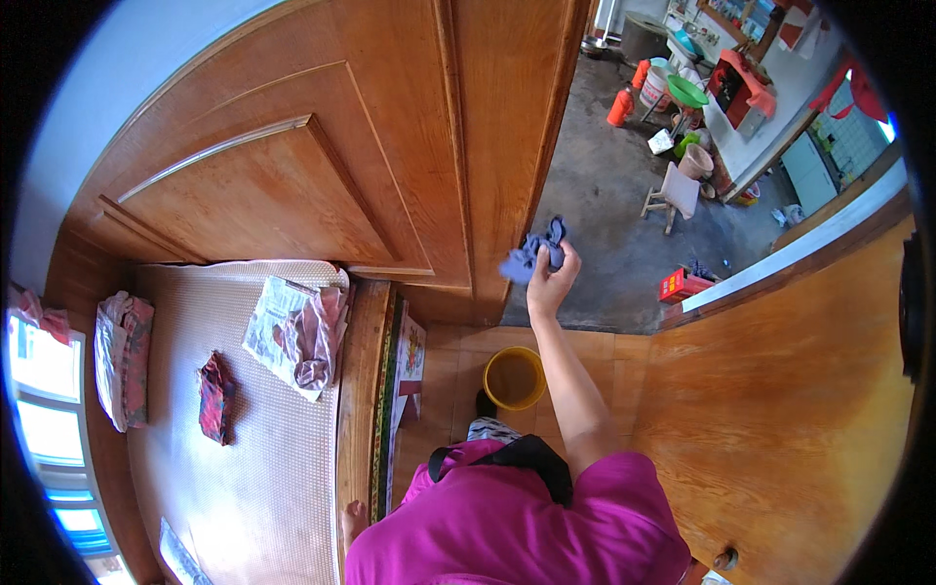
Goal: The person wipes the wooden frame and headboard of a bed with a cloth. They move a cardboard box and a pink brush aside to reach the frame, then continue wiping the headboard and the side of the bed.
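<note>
My right hand [553, 285] is raised at the end of a stretched arm, its fingers closed on a bunched blue-grey cloth [531, 261]. The cloth is in front of the edge of a tall brown wooden panel [507, 117]; I cannot tell whether it touches the wood. Low at my left side, my left hand [353, 519] is beside the wooden edge of the bed [356, 390]. Only part of that hand shows, and its fingers are too small to make out. A yellow bucket [487, 380] stands on the tiled floor by my feet.
On the bed's woven mat [283, 468] lie a newspaper with a crumpled cloth [314, 361], a dark red cloth [215, 398] and folded bedding [125, 361]. A wooden door [780, 390] stands at the right. Beyond the doorway are a stool [673, 195], a red box [682, 286] and several basins.
</note>
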Available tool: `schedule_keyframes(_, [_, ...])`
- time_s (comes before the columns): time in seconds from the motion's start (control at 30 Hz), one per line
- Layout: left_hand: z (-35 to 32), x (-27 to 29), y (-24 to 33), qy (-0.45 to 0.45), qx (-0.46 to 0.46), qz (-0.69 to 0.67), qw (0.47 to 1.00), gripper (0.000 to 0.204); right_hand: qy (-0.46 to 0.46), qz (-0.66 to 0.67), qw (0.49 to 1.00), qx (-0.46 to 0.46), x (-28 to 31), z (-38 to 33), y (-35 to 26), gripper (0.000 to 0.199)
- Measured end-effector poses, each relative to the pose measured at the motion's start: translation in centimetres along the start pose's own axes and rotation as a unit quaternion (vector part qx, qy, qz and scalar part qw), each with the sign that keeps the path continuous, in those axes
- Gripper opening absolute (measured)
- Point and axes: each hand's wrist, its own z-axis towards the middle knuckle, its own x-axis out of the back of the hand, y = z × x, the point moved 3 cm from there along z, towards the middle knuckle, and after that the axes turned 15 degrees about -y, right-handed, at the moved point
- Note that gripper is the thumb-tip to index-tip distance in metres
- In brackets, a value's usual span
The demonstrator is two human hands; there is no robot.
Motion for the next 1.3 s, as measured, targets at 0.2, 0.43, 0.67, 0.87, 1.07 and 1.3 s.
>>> schedule_keyframes(0.2, [-0.9, -3.0, 2.3, -0.055, 0.073, -0.095, 0.991, 0.044, -0.116, -0.103, 0.988, -0.007, -4.1, -2.5, 1.3, 0.034])
schedule_keyframes(0.43, [-3.3, -3.8, 2.1, -0.016, 0.019, -0.236, 0.971, 0.039, -0.068, 0.006, 0.988, 0.136, -3.9, -0.2, -7.7, 0.032])
schedule_keyframes(0.67, [-5.0, -3.8, 4.2, -0.134, 0.046, -0.207, 0.968, 0.028, 0.079, -0.136, 0.893, 0.423, -2.4, 10.3, -12.6, 0.014])
schedule_keyframes(0.87, [-4.0, -1.3, 3.5, -0.061, 0.114, -0.119, 0.984, 0.034, -0.167, -0.293, 0.866, 0.369, -5.6, -0.2, -1.2, 0.024])
schedule_keyframes(1.07, [-2.0, -2.4, 7.1, -0.053, 0.026, -0.137, 0.989, 0.037, -0.285, -0.267, 0.876, 0.282, -2.3, -1.0, 2.3, 0.024])
schedule_keyframes(1.3, [-2.1, -3.2, 8.0, -0.104, 0.057, -0.044, 0.992, 0.034, 0.121, -0.103, 0.855, 0.493, 5.8, 17.5, -22.9, 0.028])
